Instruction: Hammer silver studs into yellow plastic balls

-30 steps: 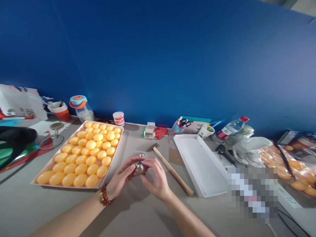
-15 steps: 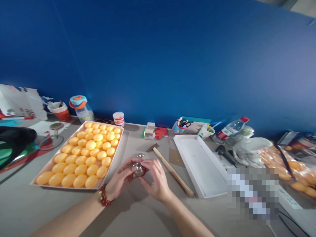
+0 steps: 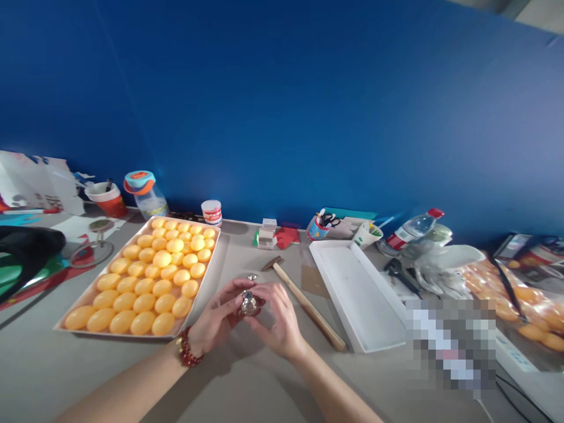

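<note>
A small, shiny, rounded metal object (image 3: 249,304) is between my two hands, low over the grey table; its exact kind is not clear. My left hand (image 3: 224,311), with a red bead bracelet (image 3: 189,348) at the wrist, grips it from the left with the thumb in front. My right hand (image 3: 278,320) curls round its right side, fingertips on top. Just beyond the fingers lies another small silvery piece (image 3: 252,277). To the right of my right hand a hammer (image 3: 308,305) with a wooden handle rests on the table.
On the left stands a tray of orange balls (image 3: 145,282). A long white tray (image 3: 361,299) lies to the right of the hammer. Small boxes (image 3: 267,235), a pen cup (image 3: 319,226) and a plastic bottle (image 3: 409,232) line the blue wall. Bagged orange balls (image 3: 529,299) lie far right.
The shiny metal object has turned slightly between my fingers. Both hands stay in nearly the same place.
</note>
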`<state>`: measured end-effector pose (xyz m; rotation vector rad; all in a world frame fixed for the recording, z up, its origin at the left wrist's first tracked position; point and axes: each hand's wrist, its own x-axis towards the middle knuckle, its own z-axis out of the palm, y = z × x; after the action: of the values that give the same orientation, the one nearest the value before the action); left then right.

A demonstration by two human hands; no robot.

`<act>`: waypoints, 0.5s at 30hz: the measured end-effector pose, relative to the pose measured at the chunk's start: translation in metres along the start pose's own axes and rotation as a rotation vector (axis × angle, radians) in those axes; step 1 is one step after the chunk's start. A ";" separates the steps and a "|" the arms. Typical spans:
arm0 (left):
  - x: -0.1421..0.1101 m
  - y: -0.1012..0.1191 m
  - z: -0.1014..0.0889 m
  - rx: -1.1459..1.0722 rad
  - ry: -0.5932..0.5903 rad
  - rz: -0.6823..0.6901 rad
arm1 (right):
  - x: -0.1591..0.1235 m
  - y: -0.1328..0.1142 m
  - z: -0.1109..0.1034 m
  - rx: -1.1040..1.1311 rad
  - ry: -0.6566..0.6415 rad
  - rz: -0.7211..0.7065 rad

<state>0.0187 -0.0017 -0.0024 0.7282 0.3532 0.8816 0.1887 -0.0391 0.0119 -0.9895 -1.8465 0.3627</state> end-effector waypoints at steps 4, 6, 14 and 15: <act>0.000 0.001 0.002 -0.019 -0.028 0.009 | 0.000 0.000 0.000 0.000 -0.003 -0.012; 0.000 0.002 0.002 -0.024 -0.042 0.005 | 0.000 0.000 0.000 -0.006 -0.005 -0.019; -0.001 -0.006 -0.001 0.032 -0.045 -0.007 | -0.004 0.004 0.003 -0.154 -0.020 -0.063; -0.002 -0.007 -0.002 0.062 -0.029 -0.020 | -0.005 0.004 0.004 -0.168 -0.026 -0.064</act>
<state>0.0203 -0.0053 -0.0092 0.7923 0.3625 0.8435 0.1879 -0.0395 0.0045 -1.0401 -1.9518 0.1847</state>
